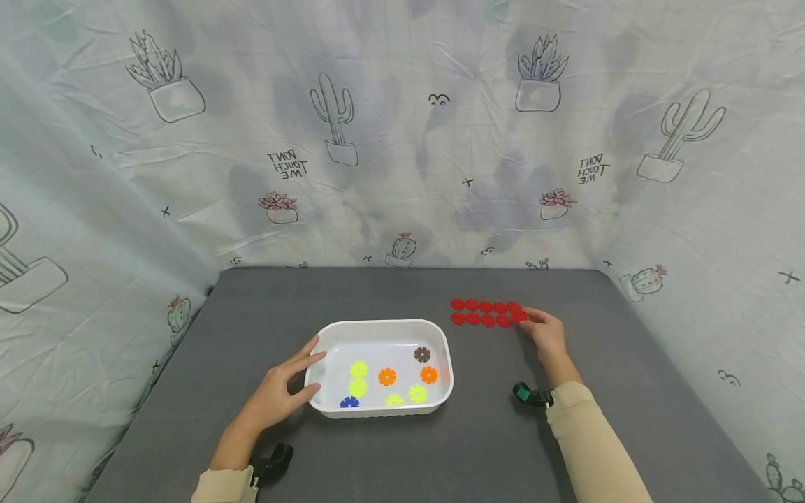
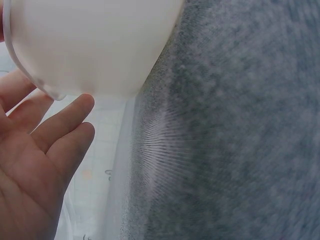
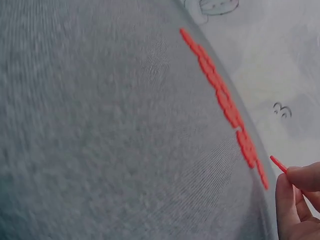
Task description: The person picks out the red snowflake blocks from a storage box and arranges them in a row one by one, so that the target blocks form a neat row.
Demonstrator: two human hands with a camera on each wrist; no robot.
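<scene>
Grey felt-like cloth covers the table [image 1: 478, 447], and on it a white plastic tray [image 1: 383, 328] sits left of centre, holding loose toothed discs: a brown disc [image 1: 422, 354], two orange discs [image 1: 386, 377], several yellow-green discs [image 1: 358, 369] and a blue disc [image 1: 349, 402] against the near wall. The left hand [image 1: 283, 391] rests at the tray's left end, fingers [image 2: 65, 122] straight and relaxed, their tips touching the rim and outer wall; it grips nothing. Farther back and to the right, red discs [image 1: 486, 313] lie flat in two short rows, touching one another. The right hand [image 1: 546, 334] is at the right end of these rows, and the right wrist view shows its fingers [image 3: 300, 175] pinching one red disc [image 3: 278, 164] by the edge, tilted up off the cloth just beside the end of the row. Between tray and red rows the cloth lies bare, as does the strip between the tray and the near edge. A small black wrist device [image 1: 531, 395] shows by the right sleeve [image 1: 591, 440], another [image 1: 272, 462] by the left. A cactus-printed sheet [image 1: 402, 140] hangs close behind the table's far edge and drapes down both sides, so the table is walled in on three sides; the red rows lie near the far edge, the tray well clear of every edge.
</scene>
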